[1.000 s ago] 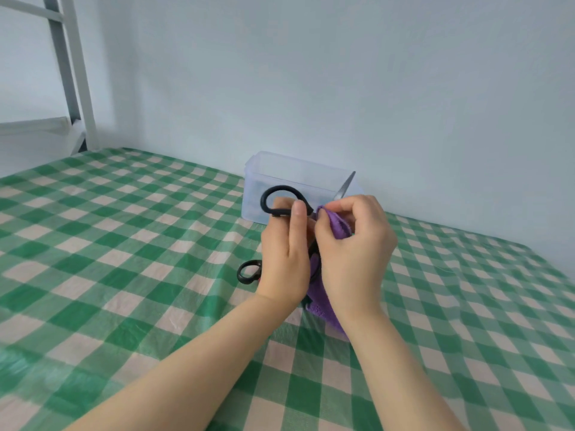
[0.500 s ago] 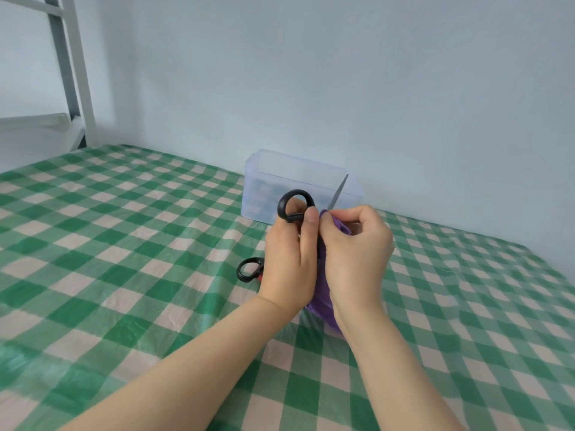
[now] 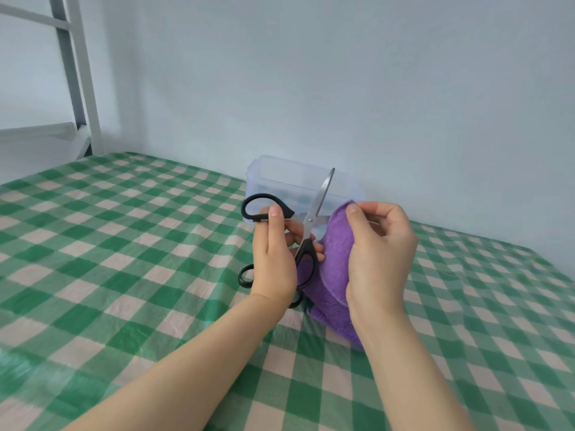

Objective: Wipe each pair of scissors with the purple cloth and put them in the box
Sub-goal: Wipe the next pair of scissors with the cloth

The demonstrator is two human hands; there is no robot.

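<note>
a: where are the scissors?
b: raised over the table, in front of the box. the left hand grips one black handle, with the blades spread wide, likely so each edge can be wiped alone.
a: and the cloth?
b: bunched in the right hand, fingers pinching its top edge, just beside the lower blade.
a: anything else?
b: a second pair lies on the table, partly hidden by the left hand, probably awaiting its turn.
</note>
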